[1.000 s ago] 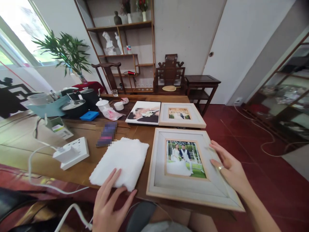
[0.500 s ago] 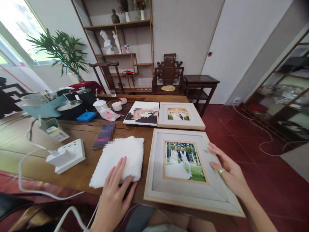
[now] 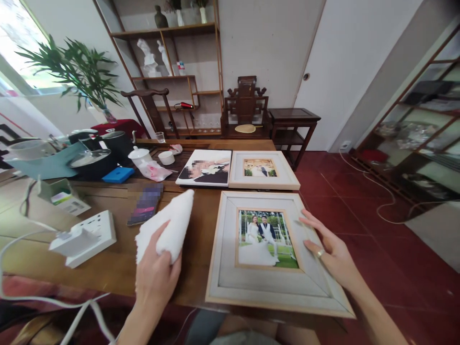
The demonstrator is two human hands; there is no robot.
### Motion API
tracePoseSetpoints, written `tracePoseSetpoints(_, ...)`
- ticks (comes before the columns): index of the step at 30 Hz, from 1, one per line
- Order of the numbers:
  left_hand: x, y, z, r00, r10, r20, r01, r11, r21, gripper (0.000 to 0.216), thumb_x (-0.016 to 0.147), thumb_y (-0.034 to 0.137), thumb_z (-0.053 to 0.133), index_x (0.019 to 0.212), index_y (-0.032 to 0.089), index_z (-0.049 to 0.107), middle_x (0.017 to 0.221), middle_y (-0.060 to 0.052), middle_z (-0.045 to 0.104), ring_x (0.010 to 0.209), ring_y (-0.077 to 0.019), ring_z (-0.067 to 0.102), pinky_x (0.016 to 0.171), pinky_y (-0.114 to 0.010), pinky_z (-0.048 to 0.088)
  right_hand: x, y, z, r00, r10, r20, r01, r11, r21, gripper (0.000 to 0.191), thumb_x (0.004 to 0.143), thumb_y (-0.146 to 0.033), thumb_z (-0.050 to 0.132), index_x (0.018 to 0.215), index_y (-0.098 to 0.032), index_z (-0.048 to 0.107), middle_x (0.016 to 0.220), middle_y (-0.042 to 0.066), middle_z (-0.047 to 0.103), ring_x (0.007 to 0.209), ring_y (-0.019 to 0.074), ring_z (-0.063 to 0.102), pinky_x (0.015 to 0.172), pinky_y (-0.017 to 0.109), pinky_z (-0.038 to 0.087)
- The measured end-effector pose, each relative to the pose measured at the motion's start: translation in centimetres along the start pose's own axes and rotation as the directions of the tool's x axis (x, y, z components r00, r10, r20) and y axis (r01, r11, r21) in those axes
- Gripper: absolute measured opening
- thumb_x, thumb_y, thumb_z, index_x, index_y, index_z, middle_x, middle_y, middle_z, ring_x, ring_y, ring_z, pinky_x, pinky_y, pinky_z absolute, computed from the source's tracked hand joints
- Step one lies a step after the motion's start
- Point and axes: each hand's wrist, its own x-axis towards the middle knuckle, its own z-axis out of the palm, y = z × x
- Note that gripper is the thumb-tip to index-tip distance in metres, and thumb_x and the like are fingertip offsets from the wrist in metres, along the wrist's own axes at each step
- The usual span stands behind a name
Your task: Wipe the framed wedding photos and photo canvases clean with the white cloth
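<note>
My left hand [image 3: 157, 277] grips a folded white cloth [image 3: 177, 214], one side of which is tilted up off the wooden table. Right of it, at the table's front edge, lies a pale picture frame [image 3: 223, 242] with a wedding photo [image 3: 268, 237] of a couple on a swing seat. My right hand [image 3: 334, 256], with a ring on one finger, holds that frame by its right edge, fingertips over the border. Beyond it lie a second framed photo [image 3: 235, 168] and a black-and-white photo panel [image 3: 204, 177], side by side.
A phone [image 3: 145, 203] lies left of the cloth, near a white power strip [image 3: 91, 232] with cables. Farther back stand a blue box [image 3: 118, 175], a white teapot [image 3: 140, 155], a cup [image 3: 166, 157] and a black pot [image 3: 91, 160]. A wooden chair [image 3: 246, 103] stands behind the table.
My left hand, which lay flat on the cloth, has closed on it and lifted its right side. My right hand stays at the frame's edge. The view has shifted slightly.
</note>
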Motion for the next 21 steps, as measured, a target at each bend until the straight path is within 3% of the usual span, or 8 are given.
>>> tracePoseSetpoints(3,2.1,1.2,-0.1,0.985,-0.034,-0.168,0.024,0.998,-0.063,0.006,0.075,0.009,0.062,0.075,0.014,0.060,0.131,-0.018,0.053,0.104,-0.0323,0.061,0.069,-0.035,0.051,0.2,-0.4,1.0,1.000,-0.016,0.026,0.017,1.000,-0.014,0.037,0.083,-0.027,0.055,0.120,-0.030,0.055,0.150,0.003,0.030,0.137,0.0243,0.026,0.112,0.046,0.018)
tracePoseSetpoints(6,3.9,3.0,0.2,0.952,-0.009,-0.306,-0.044,0.985,-0.165,0.043,0.074,0.002,0.061,0.115,0.013,0.056,0.140,-0.017,0.044,0.122,-0.0344,0.048,0.094,-0.047,0.045,0.4,-1.1,2.5,0.997,-0.042,0.057,0.048,0.995,-0.092,0.038,0.085,-0.024,0.051,0.122,-0.029,0.054,0.153,0.002,0.020,0.140,0.0243,0.015,0.112,0.050,0.013)
tracePoseSetpoints(9,5.2,4.5,0.7,0.948,-0.027,-0.318,-0.063,0.961,-0.269,0.056,0.078,0.000,0.054,0.131,0.015,0.045,0.143,-0.014,0.040,0.130,-0.0333,0.038,0.103,-0.053,0.038,0.6,-1.8,3.8,0.988,-0.113,0.106,0.129,0.978,-0.161,0.040,0.086,-0.020,0.046,0.125,-0.028,0.052,0.155,0.001,0.014,0.141,0.0233,0.003,0.111,0.053,0.010)
tracePoseSetpoints(11,6.1,4.9,0.6,0.928,-0.085,-0.362,-0.018,0.962,-0.273,0.054,0.080,0.002,0.054,0.131,0.016,0.046,0.139,-0.013,0.045,0.128,-0.0325,0.042,0.102,-0.053,0.040,0.9,-2.1,4.3,0.976,-0.155,0.153,0.181,0.968,-0.174,0.040,0.086,-0.018,0.044,0.124,-0.028,0.053,0.153,0.002,0.019,0.141,0.0227,0.005,0.111,0.054,0.012)
tracePoseSetpoints(14,7.5,4.6,-0.4,0.842,-0.173,-0.511,0.088,0.979,-0.186,0.056,0.075,0.011,0.067,0.128,0.014,0.050,0.131,-0.014,0.053,0.119,-0.0330,0.051,0.100,-0.053,0.043,1.2,-2.0,4.4,0.968,-0.172,0.182,0.205,0.962,-0.181,0.040,0.085,-0.015,0.044,0.121,-0.029,0.055,0.149,0.003,0.032,0.140,0.0237,0.014,0.110,0.056,0.017)
tracePoseSetpoints(17,8.4,3.7,-1.0,0.789,-0.144,-0.598,0.102,0.989,-0.103,0.065,0.071,0.018,0.072,0.130,0.013,0.047,0.134,-0.012,0.051,0.120,-0.0340,0.050,0.101,-0.051,0.043,1.3,-1.9,4.2,0.972,-0.174,0.156,0.199,0.966,-0.165,0.040,0.083,-0.014,0.046,0.118,-0.030,0.057,0.145,0.003,0.038,0.139,0.0255,0.020,0.109,0.057,0.020)
tracePoseSetpoints(19,8.2,3.1,-0.6,0.824,-0.069,-0.562,0.023,0.996,-0.087,0.047,0.075,0.013,0.065,0.120,0.013,0.055,0.138,-0.009,0.048,0.119,-0.0326,0.051,0.097,-0.047,0.048,1.4,-1.9,4.1,0.975,-0.173,0.140,0.192,0.972,-0.138,0.040,0.082,-0.014,0.047,0.117,-0.029,0.057,0.145,0.003,0.039,0.138,0.0257,0.022,0.110,0.055,0.021)
tracePoseSetpoints(21,7.5,2.9,0.4,0.921,0.031,-0.388,-0.091,0.987,-0.136,0.019,0.077,0.005,0.055,0.091,0.013,0.064,0.141,-0.008,0.044,0.115,-0.0300,0.056,0.092,-0.041,0.053,1.5,-2.0,4.1,0.974,-0.174,0.143,0.191,0.975,-0.116,0.041,0.082,-0.014,0.046,0.118,-0.029,0.057,0.145,0.002,0.039,0.138,0.0254,0.022,0.110,0.054,0.021)
